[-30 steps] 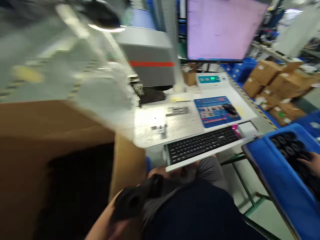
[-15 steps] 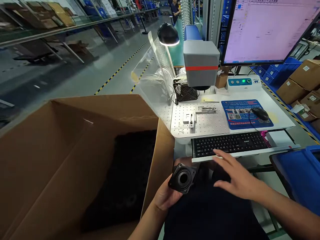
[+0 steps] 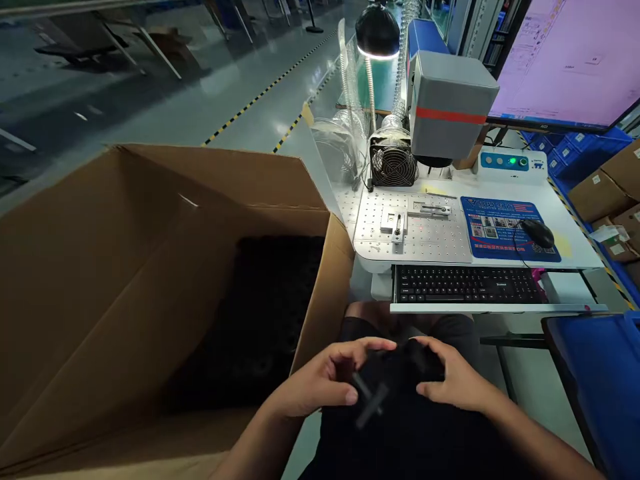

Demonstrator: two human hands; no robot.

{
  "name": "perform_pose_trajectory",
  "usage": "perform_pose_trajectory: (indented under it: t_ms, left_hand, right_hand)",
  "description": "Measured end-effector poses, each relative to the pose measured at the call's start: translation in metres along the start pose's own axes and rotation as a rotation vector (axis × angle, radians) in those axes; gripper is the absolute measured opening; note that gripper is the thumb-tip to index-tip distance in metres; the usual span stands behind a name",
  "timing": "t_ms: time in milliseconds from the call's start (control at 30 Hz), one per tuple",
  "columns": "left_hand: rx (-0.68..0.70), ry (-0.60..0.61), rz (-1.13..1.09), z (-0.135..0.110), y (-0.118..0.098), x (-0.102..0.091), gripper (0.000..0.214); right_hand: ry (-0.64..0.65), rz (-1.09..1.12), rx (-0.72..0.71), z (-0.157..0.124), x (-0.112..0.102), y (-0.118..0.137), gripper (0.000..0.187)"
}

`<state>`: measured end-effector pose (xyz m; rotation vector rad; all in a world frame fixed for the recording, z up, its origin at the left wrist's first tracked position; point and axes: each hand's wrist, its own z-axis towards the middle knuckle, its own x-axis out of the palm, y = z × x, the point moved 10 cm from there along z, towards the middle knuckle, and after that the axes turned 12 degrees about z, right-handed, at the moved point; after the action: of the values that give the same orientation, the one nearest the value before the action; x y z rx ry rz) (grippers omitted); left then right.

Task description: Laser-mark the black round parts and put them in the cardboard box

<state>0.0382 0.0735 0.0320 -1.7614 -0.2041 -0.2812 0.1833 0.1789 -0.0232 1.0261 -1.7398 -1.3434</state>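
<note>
Both my hands meet over my lap around a black square part with a round hole [image 3: 387,373], which is blurred by motion. My left hand [image 3: 320,383] curls its fingers on the part's left side. On the right side, my right hand [image 3: 453,381] grips it too. To my left stands a big open cardboard box [image 3: 150,280] with several black parts lying dark in its bottom.
Ahead is a white perforated work table [image 3: 425,233] under a grey laser head [image 3: 450,110], with a small fan, a lamp, a keyboard [image 3: 465,285], a mouse [image 3: 537,232] on a blue mat and a monitor. A blue bin [image 3: 595,373] sits at the right.
My right hand came off the blue bin, crossed in front of the keyboard and closed on the black part that my left hand holds. The view swung left and steadied.
</note>
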Motion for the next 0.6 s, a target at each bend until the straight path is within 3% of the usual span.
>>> perform_pose_trajectory:
  t_ms: [67, 167, 233, 300, 433, 600]
  left_hand:
    - [0.021, -0.115, -0.137, -0.006, 0.004, -0.032, 0.033]
    - [0.079, -0.404, -0.306, -0.014, 0.026, -0.109, 0.048]
    - [0.104, -0.604, -0.413, -0.019, 0.050, -0.158, 0.034]
    - [0.094, -0.707, -0.479, -0.021, 0.071, -0.188, 0.021]
    - [0.062, -0.701, -0.559, -0.019, 0.094, -0.204, 0.025]
    - [0.083, -0.636, -0.584, -0.018, 0.085, -0.200, 0.016]
  right_hand:
    - [0.029, 0.242, 0.043, -0.005, -0.009, -0.009, 0.066]
    - [0.054, 0.550, 0.015, -0.010, -0.016, -0.008, 0.064]
    - [0.042, 0.694, -0.009, -0.009, -0.017, -0.006, 0.060]
    - [0.023, 0.775, -0.009, -0.005, -0.016, -0.005, 0.050]
    - [-0.023, 0.758, -0.025, 0.005, -0.025, 0.010, 0.037]
    - [-0.127, 0.534, -0.142, 0.034, -0.071, 0.055, 0.042]
